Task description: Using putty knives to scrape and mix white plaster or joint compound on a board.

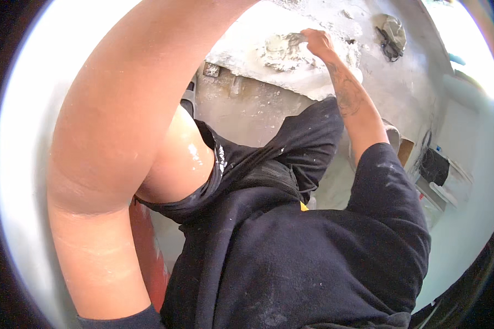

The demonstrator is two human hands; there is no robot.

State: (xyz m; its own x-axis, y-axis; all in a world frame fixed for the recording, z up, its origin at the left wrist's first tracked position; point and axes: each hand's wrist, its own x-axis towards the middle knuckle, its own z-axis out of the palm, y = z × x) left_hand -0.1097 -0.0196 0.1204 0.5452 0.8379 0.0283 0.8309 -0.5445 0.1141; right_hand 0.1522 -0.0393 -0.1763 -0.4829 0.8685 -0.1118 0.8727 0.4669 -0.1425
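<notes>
My right hand (318,43) is closed on a grey metal tool (296,37), probably a trowel or scraper, over a rough heap of wet white plaster (277,55). The heap lies on a white, powder-covered slab or sheet (321,82) near the floor. My left forearm crosses the left of the head view and leaves it at the top edge, so that hand is out of sight. White flecks are on my left leg and dark clothing.
A pale crumpled bag (392,35) lies on the grey floor (406,88) at upper right. A small block (211,69) sits by the slab's near edge. At the right are a black object (434,167), cables and a pale wall (469,153).
</notes>
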